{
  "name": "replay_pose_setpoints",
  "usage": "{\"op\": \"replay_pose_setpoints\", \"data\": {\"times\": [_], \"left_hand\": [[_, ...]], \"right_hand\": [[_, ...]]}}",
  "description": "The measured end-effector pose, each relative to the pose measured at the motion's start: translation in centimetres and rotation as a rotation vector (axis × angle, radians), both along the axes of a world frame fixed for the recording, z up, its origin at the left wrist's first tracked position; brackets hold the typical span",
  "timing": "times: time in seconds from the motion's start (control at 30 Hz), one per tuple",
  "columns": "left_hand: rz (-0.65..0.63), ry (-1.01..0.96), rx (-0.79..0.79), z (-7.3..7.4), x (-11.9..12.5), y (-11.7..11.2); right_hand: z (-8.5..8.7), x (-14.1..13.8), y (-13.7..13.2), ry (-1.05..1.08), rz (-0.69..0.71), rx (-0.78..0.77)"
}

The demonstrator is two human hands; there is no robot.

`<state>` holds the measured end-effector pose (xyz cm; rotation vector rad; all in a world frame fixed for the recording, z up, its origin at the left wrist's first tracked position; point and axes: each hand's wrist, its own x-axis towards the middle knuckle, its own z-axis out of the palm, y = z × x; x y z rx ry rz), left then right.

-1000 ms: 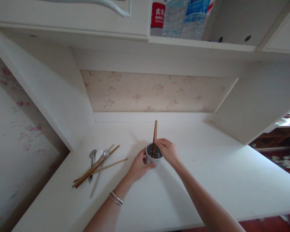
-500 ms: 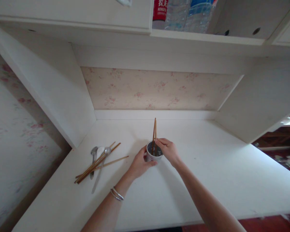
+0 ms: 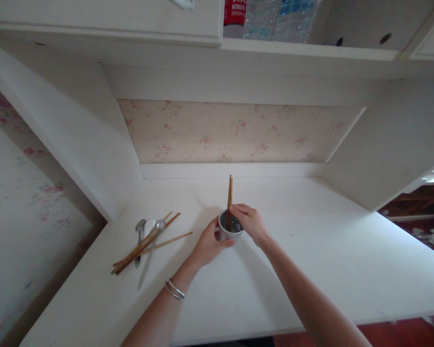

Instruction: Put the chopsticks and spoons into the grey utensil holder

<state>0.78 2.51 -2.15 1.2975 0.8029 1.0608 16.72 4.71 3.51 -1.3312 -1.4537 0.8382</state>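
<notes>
A small pale chopstick holder with a dark inside and small holes in its bottom stands on the white desk. My left hand is wrapped round its left and near side. My right hand pinches a pair of brown chopsticks above the rim; their lower ends are inside the holder. Off to the left lies a loose pile of chopsticks, crossing a metal spoon, a white spoon and a long-handled spoon.
The desk top runs between two side panels, with a floral back wall behind it. Overhead, a cabinet shelf holds plastic bottles, one with a red label.
The chopsticks have drawn closer together and shifted slightly left, along with my right hand. My left hand keeps its hold on the holder. The view has tilted a little.
</notes>
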Motion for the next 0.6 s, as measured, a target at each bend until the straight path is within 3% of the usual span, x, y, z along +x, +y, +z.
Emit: {"op": "replay_pose_setpoints", "data": {"times": [0.43, 0.6], "left_hand": [[-0.103, -0.007, 0.012, 0.8, -0.2, 0.0], [-0.121, 0.023, 0.047, 0.9, -0.4, 0.0]], "right_hand": [[-0.3, 0.2, -0.4, 0.087, 0.002, -0.021], [-2.5, 0.8, -2.1, 0.220, -0.080, 0.062]]}}
